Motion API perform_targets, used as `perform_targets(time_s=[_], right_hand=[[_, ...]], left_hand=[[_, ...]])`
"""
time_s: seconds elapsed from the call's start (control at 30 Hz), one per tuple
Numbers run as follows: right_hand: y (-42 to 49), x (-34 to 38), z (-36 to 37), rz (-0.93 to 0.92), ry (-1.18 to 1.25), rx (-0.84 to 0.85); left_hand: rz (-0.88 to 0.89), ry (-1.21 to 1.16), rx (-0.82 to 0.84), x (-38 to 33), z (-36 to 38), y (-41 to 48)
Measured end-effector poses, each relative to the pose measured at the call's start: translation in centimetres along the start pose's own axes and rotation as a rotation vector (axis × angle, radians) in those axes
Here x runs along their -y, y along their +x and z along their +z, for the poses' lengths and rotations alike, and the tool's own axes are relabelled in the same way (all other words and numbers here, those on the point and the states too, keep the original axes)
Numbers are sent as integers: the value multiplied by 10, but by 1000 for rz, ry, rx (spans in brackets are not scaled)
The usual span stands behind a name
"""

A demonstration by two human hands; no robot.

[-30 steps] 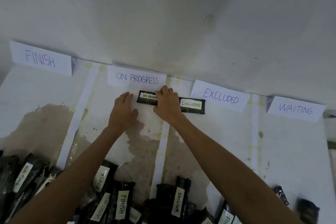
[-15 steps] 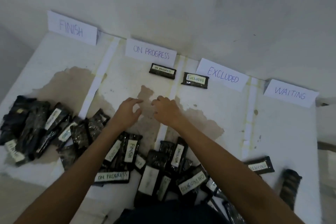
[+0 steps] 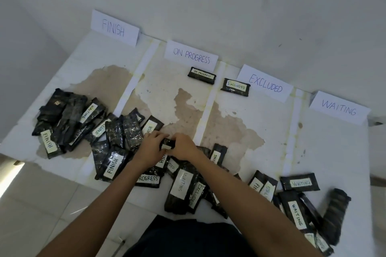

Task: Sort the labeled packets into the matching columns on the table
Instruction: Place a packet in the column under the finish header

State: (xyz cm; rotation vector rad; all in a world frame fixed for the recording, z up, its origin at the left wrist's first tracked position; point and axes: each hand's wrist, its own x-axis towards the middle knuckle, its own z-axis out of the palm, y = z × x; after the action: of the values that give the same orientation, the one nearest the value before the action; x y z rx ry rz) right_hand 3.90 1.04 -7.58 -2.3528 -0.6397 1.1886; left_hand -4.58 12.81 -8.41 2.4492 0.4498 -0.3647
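Four paper signs stand along the wall: FINISH (image 3: pixel 114 28), ON PROGRESS (image 3: pixel 191 56), EXCLUDED (image 3: pixel 265 83) and WAITING (image 3: pixel 338 108). One black packet labelled ON PROGRESS (image 3: pixel 201 75) lies under its sign, and one labelled EXCLUDED (image 3: pixel 235 87) lies under its own. Near the table's front edge, my left hand (image 3: pixel 150 150) and my right hand (image 3: pixel 182 146) together hold a small black packet (image 3: pixel 167 144) between their fingers, over a pile of labelled packets (image 3: pixel 181 185). Its label is hidden.
White tape strips (image 3: pixel 205 115) divide the stained white table (image 3: pixel 261 148) into columns. More packets are heaped at the left (image 3: pixel 69 119) and the right front (image 3: pixel 298 194). The wall rises directly behind the signs. A tiled floor lies below the table's front edge.
Both hands have drawn back from the two placed packets at the wall to the pile near the front, and now hold a packet between them. The view has tilted down.
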Motion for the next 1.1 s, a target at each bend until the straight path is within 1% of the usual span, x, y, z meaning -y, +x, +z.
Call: perform_targets(time_s=[0.07, 0.13, 0.23, 0.3, 0.37, 0.47, 0.53, 0.6, 0.7, 0.73, 0.87, 0.97, 1.1], right_hand=[[-4, 2, -1, 6, 110, 5], [-9, 3, -5, -3, 224, -15], [-19, 5, -10, -4, 396, -113], [-25, 9, -13, -43, 410, -181], [-32, 12, -12, -116, 243, -217], [-39, 14, -4, -194, -96, -242], [-43, 18, -1, -243, -248, -287], [-44, 23, -1, -292, -332, -343], [-41, 33, -7, -344, -376, -377], [-39, 38, -12, -355, -375, -396], [-19, 60, -35, -346, -338, -440], [7, 84, -53, -342, -367, -465], [54, 123, -69, -319, -386, -486]], left_hand=[[-23, -56, -40, -4, -3, 0], [-77, -164, -76, -9, -10, -1], [-135, -271, -128, -11, -23, -1], [-190, -404, -123, -10, -29, -4], [-258, -508, -137, -11, -34, -9], [-380, -677, -179, -17, -36, -17], [-409, -748, -199, -24, -38, -21], [-419, -760, -208, -24, -40, -24], [-381, -755, -258, -19, -51, -27], [-354, -720, -276, -17, -59, -26], [-222, -458, -343, -1, -95, -18], [-142, -294, -351, 23, -126, 1], [-108, -204, -316, 67, -166, 42]])
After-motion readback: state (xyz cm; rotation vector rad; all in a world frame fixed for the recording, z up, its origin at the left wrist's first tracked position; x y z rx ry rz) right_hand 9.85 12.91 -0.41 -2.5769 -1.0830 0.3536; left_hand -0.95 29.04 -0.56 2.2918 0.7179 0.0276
